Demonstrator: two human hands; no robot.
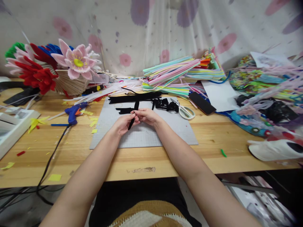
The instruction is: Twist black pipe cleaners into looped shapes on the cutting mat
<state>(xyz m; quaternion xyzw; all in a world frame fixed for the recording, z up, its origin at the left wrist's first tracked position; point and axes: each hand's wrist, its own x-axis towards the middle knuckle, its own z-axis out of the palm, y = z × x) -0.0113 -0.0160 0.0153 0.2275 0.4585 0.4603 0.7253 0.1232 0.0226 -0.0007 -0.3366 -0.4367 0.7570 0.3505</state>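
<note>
Both grips, left hand (124,123) and right hand (147,116), pinch a narrow black fuzzy strip (131,124), apparently shaping it; the next move likely needs steady fingertip control.

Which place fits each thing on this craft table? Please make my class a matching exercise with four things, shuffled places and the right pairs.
Things
1. Glue gun
2. Scissors
3. Short black fuzzy strip
4. Pink flower

Places
A. At the grey mat's right edge
B. Beside a red flower
C. Between left hand and right hand
D. Beside yellow scraps

Pairs: 1-D, 2-A, 3-C, 4-B
</note>
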